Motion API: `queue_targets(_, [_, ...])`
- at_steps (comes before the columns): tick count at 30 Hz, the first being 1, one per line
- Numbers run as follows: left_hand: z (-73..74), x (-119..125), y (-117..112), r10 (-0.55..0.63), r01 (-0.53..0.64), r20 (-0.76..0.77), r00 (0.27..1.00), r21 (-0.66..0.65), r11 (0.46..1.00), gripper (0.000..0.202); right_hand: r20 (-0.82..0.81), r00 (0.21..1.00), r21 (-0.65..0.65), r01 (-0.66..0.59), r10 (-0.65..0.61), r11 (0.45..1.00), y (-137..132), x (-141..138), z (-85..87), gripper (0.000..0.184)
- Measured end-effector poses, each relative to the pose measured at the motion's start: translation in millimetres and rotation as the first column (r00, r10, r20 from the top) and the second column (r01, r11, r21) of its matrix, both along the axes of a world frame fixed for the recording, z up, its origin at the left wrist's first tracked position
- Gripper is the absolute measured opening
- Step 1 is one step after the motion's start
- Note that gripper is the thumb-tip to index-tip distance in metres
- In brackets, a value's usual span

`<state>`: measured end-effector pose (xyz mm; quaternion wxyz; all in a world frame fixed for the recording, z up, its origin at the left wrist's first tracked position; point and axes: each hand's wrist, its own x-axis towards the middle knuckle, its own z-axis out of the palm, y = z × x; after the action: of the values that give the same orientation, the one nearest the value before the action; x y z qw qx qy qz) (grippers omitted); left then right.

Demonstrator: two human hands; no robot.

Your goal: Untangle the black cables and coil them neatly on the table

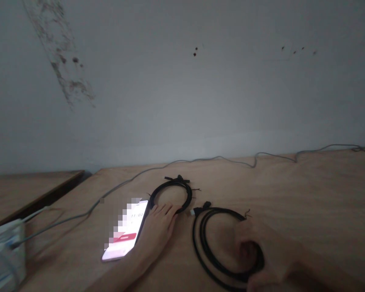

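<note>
My left hand [159,221] lies over the near edge of a coiled black cable [170,183], its fingers bent over the loop. Twist-tie ends stick out from this coil, and dark plug ends lie at its far side. Closer to me on the right is another coiled black cable [202,239], with a light-tipped plug [194,211] at its upper left. My right hand [251,241] grips that coil's right side with curled fingers; the hand is blurred and partly cut off by the lower edge. Beside my left hand rests a phone [130,227] with a lit screen.
A thin grey cord [121,185] runs along the back of the wooden table [307,194] to a white box-like device [6,251] at the left. Behind stands a grey wall [182,101] with stains and small holes. A dark gap [48,194] separates the table from another surface.
</note>
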<state>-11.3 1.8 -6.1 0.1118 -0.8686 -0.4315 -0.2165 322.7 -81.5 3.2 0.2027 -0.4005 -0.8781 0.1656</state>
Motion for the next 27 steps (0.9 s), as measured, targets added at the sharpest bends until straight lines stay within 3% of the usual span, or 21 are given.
queue_targets(5, [-2.0, -0.9, 1.0, -0.01, 0.01, -0.001, 1.0, 0.038, 0.999, 0.033, 0.036, 0.999, -0.039, 0.0, 0.001, 0.999, -10.0, -7.5, 0.2, 0.036])
queue_targets(11, [-2.5, -1.5, 0.9, -0.002, 0.003, -0.024, 1.0, 0.048, 0.999, 0.034, 0.046, 0.978, 0.004, 0.205, -0.205, 0.979, -9.8, -15.3, -13.3, 0.026])
queue_targets(18, [-2.9, -0.5, -0.6, -0.018, 0.019, -0.014, 1.0, 0.081, 0.997, 0.034, 0.039, 0.987, 0.038, 0.157, -0.158, 0.987, 5.9, -19.2, -11.7, 0.022])
queue_targets(24, [1.5, 2.6, -4.2, -0.058, 0.057, 0.011, 0.998, 0.089, 0.994, 0.035, -0.003, 0.994, 0.108, 0.105, -0.106, 0.989, 12.5, -1.2, -8.5, 0.032])
queue_targets(27, [3.7, 4.2, -6.8, -0.072, 0.07, 0.024, 0.997, 0.094, 0.993, 0.036, 0.08, 0.994, 0.048, 0.075, -0.079, 0.996, 13.1, 5.8, -5.4, 0.032])
